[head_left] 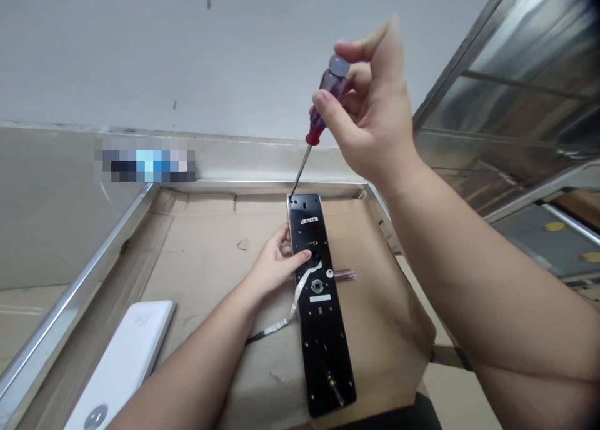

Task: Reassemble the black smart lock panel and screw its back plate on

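A long black panel (pixel 323 342) with rows of small holes lies on brown cardboard. My left hand (pixel 281 258) grips its left edge, thumb on the top face and fingers curled at the side. From the panel's middle a whitish wrapped cable (pixel 300 287) runs off to the lower left. My right hand (pixel 370 105) is closed around the handle of a screwdriver (pixel 323 102), purple with a red collar. Its tip meets the upper left corner of the panel, where a small hole sits. Whether a screw is under the tip is too small to tell.
Cardboard (pixel 210 242) lines a metal-edged tray (pixel 84 280) against a white wall. At lower left lies a white box-like device (pixel 131 349). A bundle of thin reddish strands (pixel 345 275) pokes out right of the panel. Shiny metal sheeting (pixel 525 74) stands at right.
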`<action>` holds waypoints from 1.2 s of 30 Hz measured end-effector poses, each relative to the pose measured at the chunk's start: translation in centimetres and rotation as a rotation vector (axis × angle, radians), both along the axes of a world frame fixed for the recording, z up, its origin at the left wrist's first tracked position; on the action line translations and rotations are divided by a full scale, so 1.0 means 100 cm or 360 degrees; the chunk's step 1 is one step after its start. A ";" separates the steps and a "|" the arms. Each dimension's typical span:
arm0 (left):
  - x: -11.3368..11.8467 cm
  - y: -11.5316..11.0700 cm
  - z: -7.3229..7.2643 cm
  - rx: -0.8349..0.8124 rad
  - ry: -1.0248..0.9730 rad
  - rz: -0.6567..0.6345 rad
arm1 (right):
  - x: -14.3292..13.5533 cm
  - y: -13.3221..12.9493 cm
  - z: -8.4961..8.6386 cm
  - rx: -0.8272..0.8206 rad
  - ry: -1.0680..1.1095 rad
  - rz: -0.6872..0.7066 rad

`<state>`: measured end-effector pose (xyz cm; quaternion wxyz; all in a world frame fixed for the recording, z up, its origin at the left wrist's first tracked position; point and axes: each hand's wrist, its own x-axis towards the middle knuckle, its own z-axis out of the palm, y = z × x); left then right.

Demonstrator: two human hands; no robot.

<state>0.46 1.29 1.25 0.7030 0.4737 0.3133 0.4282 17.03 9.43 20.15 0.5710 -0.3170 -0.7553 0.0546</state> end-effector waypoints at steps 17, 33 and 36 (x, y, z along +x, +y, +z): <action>0.003 0.010 -0.014 0.0154 0.0041 0.0120 | 0.097 -0.077 -0.139 -0.1312 0.0090 -0.0432; -0.031 0.003 0.010 0.0677 0.1170 0.0124 | 0.094 -0.049 -0.185 -0.1541 -0.1131 -0.0532; -0.032 -0.003 0.020 0.0888 0.1304 -0.0076 | 0.097 -0.048 -0.185 -0.1601 -0.1215 -0.0483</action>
